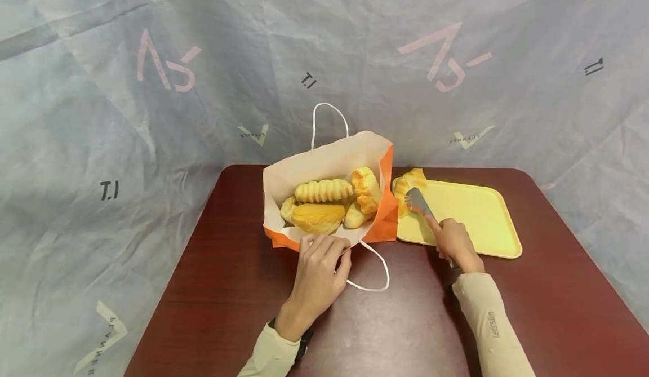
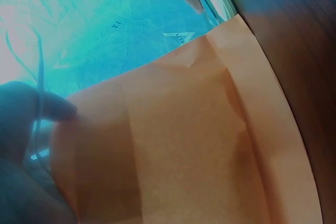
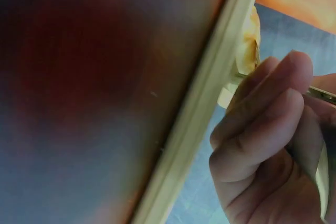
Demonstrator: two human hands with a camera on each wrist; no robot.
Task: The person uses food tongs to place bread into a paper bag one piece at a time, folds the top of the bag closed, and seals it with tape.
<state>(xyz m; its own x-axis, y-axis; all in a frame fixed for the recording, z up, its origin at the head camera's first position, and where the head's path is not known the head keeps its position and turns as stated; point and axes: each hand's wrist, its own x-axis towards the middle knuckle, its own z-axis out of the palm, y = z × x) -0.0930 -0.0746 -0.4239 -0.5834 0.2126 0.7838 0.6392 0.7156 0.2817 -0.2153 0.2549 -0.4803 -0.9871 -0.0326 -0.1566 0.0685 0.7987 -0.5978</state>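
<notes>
An orange paper bag (image 1: 383, 227) with a pale inside lies with its mouth towards me, holding several breads, among them a ridged roll (image 1: 324, 191) and a smooth yellow bun (image 1: 318, 217). My left hand (image 1: 316, 270) pinches the bag's near rim; its thumb (image 2: 58, 107) shows against the orange paper in the left wrist view. My right hand (image 1: 456, 243) grips metal tongs (image 1: 419, 202), fingers curled round them. The tongs' tips are at a golden bread (image 1: 402, 188) on the left end of the yellow tray (image 1: 471, 213). Whether they clamp it I cannot tell.
One white cord handle (image 1: 329, 105) stands up behind the bag, and another cord handle (image 1: 375, 289) loops onto the dark red table (image 1: 228, 287) in front. The tray stands right beside the bag. A grey printed sheet (image 1: 375, 50) hangs behind the table.
</notes>
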